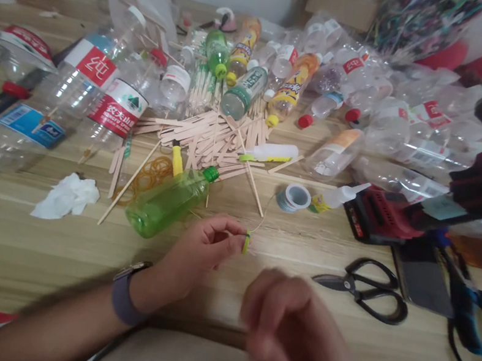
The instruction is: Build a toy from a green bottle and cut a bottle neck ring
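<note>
My left hand (216, 241), with a watch on its wrist, pinches a small yellow-green piece (247, 242), ring-like or a cap seen edge-on. A thin thread (263, 215) runs from this piece up to the spool (294, 197). Nearer the camera is my right hand (289, 332), blurred, its fingers curled and pressed together; what they may hold is hidden. Just left of my left hand a clear green bottle (169, 200) lies on its side. Black-handled scissors (362, 287) lie right of my right hand, blades pointing left.
Wooden sticks (210, 141) are heaped mid-table (45, 258). Plastic bottles (118, 106) crowd the left and back. A glue bottle (335, 197), a red-and-black power tool (379, 214) and a phone (422, 278) lie at right. Rubber bands (148, 176) and crumpled tissue (68, 196) are at left.
</note>
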Demonstrator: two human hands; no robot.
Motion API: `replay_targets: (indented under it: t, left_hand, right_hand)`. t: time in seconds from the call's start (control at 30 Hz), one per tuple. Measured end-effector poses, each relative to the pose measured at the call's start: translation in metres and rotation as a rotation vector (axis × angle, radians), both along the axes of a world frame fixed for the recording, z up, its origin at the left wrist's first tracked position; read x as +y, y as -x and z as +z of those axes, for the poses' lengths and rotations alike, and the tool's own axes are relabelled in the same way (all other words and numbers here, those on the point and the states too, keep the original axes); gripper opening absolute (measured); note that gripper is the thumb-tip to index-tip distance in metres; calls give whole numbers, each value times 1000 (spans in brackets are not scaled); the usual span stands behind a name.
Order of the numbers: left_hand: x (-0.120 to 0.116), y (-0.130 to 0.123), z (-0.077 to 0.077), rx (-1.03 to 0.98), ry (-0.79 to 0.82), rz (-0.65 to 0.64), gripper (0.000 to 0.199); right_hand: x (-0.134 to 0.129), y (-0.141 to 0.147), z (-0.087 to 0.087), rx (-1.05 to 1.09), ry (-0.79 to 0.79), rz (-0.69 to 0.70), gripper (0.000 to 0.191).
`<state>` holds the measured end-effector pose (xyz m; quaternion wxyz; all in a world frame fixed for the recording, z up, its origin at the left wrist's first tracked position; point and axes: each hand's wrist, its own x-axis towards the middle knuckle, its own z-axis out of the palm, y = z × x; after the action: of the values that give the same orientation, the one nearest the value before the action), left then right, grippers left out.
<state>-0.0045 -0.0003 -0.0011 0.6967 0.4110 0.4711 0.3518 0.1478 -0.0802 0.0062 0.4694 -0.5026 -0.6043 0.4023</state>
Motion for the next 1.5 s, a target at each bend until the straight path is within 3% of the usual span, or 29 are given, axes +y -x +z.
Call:
replay_targets:
  t: [0.07, 0.1, 0.23, 0.43, 0.6, 0.83, 1.03, 1.23, 1.5]
  left_hand:
    - [0, 0, 1, 6, -60, -2, 23]
    - [0, 0, 2, 13, -101, -11, 20]
    - [0, 1, 4, 57, -226, -42, 13]
    - [-3, 2, 6, 147, -270, -80, 14]
    - [-5, 4, 7, 191, -286, -103, 16]
    - [-4, 4, 9, 243, -308, -127, 19]
    - [-5, 4, 9, 180, -211, -153, 20]
    - [-5, 5, 8, 166, -255, -172, 18]
    - [-5, 5, 13, 217, -268, -172, 16]
  right_hand:
    - [17, -2, 5, -124, -69, -189, 10]
    - [25, -4, 4, -189, -119, -220, 14]
    - [42, -10, -9, -337, -106, -91, 51]
    - [41, -8, -9, -318, -77, -30, 28]
    - [42, -11, -7, -228, -28, -38, 25]
    - [39, -17, -19, -40, 75, -90, 25]
    - [40, -18, -25, 106, 181, -85, 25]
    - [42, -18, -26, -39, 69, -175, 29]
    - [41, -18, -25, -151, 25, -150, 28]
